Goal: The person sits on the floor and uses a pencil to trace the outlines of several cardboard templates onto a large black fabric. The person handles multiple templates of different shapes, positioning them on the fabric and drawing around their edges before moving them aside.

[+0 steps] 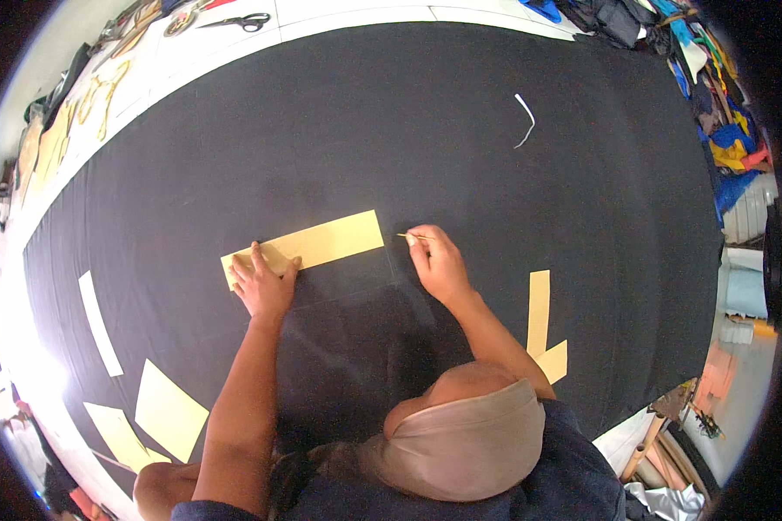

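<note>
Nearest the bottom edge there's a person's head in a beige head covering (469, 443), bent low over the desk, dark blue top, both forearms reaching up onto a big sheet of black fabric (408, 130) that covers almost the whole desk.

Left hand (263, 282) is spread flat, palm down, fingers apart, pressing on the left end of a long yellow paper pattern strip (321, 243). So that grip isn't closed around anything, it's just pinning the strip to the cloth. The strip lies tilted, its right end sitting a bit farther away than the left, and it pokes out from under the hand toward the right.

Right hand (439, 265) is just right of the strip's free end, not touching it. Its fingers are pinched together on a thin pale marking stick (413, 236) (chalk or pencil, can't tell which), tip pointing left toward the strip's end, right at the cloth.

Off to the sides: more yellow pattern pieces (169, 412) at the lower left, a white strip (100, 323) beside them, and another narrow yellow piece (539, 313) right of the right arm.

Farther out there's a small white scrap (526, 120) curled on the black cloth, then black-handled scissors (243, 21) on the bare white desk (356, 13) at the far edge, and a pile of coloured fabric (712, 95) at the far right.
</note>
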A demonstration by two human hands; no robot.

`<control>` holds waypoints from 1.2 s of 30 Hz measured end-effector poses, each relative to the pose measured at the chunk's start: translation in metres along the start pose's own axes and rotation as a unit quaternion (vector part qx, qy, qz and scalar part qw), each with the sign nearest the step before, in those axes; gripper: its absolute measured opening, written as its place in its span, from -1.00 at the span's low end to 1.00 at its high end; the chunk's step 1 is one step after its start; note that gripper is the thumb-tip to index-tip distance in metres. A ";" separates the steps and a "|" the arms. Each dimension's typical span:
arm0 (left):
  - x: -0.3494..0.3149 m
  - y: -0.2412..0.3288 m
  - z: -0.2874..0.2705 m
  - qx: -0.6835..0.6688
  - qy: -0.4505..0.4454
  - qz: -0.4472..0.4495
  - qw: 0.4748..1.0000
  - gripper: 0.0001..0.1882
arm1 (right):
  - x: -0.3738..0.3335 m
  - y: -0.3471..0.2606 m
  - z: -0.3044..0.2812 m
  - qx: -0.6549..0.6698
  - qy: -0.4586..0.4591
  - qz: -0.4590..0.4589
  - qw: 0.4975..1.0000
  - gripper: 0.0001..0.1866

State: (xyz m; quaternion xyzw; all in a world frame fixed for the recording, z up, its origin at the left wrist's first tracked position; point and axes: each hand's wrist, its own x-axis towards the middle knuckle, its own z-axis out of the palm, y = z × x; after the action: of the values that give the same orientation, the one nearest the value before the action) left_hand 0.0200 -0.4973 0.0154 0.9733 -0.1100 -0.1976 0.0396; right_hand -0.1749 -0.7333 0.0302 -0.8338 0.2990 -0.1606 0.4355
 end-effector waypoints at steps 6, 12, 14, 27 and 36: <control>0.010 0.004 0.002 -0.021 0.013 0.022 0.999 0.04 | 0.032 0.012 0.011 -0.052 -0.057 -0.085 0.993 -0.80; 0.012 0.001 0.005 -0.017 0.023 0.027 0.999 0.04 | 0.039 0.017 0.020 -0.082 -0.084 -0.117 0.986 -0.81; 0.011 0.000 0.006 -0.014 0.026 0.027 0.999 0.03 | 0.041 0.019 0.020 -0.087 -0.087 -0.126 0.984 -0.81; 0.013 0.003 0.008 -0.026 0.028 0.017 0.999 0.04 | 0.036 0.024 0.019 -0.042 -0.048 -0.106 0.992 -0.76; -0.018 -0.012 0.029 0.004 0.098 0.047 0.994 -0.21 | 0.002 0.034 -0.002 0.166 0.018 0.065 0.984 -0.69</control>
State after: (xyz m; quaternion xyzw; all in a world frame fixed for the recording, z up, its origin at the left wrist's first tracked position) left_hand -0.0050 -0.4820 -0.0055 0.9819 -0.1521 -0.0982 0.0554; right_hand -0.1870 -0.7506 0.0032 -0.7259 0.3291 -0.1943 0.5719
